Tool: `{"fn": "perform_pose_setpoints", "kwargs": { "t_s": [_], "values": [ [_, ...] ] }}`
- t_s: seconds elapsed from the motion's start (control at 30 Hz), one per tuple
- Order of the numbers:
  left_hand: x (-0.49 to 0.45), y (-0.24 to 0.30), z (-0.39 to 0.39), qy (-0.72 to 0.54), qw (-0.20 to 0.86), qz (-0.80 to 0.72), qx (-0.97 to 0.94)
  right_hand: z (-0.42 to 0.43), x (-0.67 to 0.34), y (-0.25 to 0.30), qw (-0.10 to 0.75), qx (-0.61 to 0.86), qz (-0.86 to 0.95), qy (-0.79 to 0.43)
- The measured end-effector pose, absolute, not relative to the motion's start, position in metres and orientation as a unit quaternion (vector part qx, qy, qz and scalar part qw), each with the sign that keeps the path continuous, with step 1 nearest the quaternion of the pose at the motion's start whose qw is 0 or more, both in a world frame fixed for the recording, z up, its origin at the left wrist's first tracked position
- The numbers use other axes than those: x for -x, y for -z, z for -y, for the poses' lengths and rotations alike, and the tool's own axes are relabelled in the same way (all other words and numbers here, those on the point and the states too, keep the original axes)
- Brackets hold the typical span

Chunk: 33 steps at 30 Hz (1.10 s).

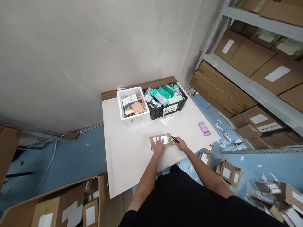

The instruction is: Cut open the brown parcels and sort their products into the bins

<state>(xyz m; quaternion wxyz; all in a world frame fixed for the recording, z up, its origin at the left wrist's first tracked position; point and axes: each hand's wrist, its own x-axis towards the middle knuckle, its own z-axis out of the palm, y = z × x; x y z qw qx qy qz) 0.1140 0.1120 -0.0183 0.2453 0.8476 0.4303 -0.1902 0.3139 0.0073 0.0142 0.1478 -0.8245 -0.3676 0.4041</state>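
A small brown cardboard parcel (161,140) with white labels lies near the front of the white table (125,151). My left hand (158,147) rests flat on its near left part, fingers spread. My right hand (181,144) is closed around a dark tool with yellow on it (174,139), whose tip touches the parcel's right end.
A white foam box (133,106) of books and a black crate (165,97) of teal boxes stand at the table's back. A blurred pink item (204,128) lies at right. Shelves of cartons (251,56) rise on the right; boxes and paper scraps litter the blue floor.
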Motion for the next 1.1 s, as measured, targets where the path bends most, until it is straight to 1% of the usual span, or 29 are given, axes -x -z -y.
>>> {"fn": "perform_pose_setpoints", "kwargs": {
  "t_s": [0.27,0.33,0.4,0.47,0.53,0.6,0.8,0.93,1.0,1.1],
  "values": [
    [-0.117,0.012,-0.113,0.201,0.255,-0.440,-0.837,0.023,-0.335,-0.018,0.144,0.780,0.392,-0.465],
    [-0.118,0.008,-0.115,0.198,0.253,-0.439,-0.839,0.030,-0.333,-0.016,0.172,0.796,0.373,-0.445],
    [-0.117,0.002,-0.121,0.187,0.255,-0.437,-0.842,0.032,-0.322,-0.012,0.214,0.834,0.323,-0.394],
    [-0.114,-0.004,-0.131,0.152,0.248,-0.441,-0.849,0.027,-0.304,-0.008,0.227,0.865,0.282,-0.348],
    [-0.106,-0.009,-0.142,0.119,0.230,-0.460,-0.849,0.017,-0.281,-0.003,0.194,0.877,0.281,-0.337],
    [-0.094,-0.012,-0.150,0.118,0.222,-0.480,-0.840,0.000,-0.261,0.003,0.165,0.883,0.290,-0.331],
    [-0.053,-0.009,-0.132,0.161,0.204,-0.572,-0.778,-0.093,-0.245,0.008,0.162,0.888,0.295,-0.314],
    [-0.037,-0.014,-0.119,0.210,0.287,-0.530,-0.770,-0.160,-0.243,-0.002,0.148,0.866,0.323,-0.350],
    [-0.034,-0.018,-0.122,0.202,0.296,-0.516,-0.778,-0.172,-0.241,-0.010,0.160,0.839,0.385,-0.348],
    [-0.036,-0.022,-0.135,0.161,0.257,-0.506,-0.808,-0.147,-0.240,-0.016,0.192,0.836,0.417,-0.300]
  ]
}}
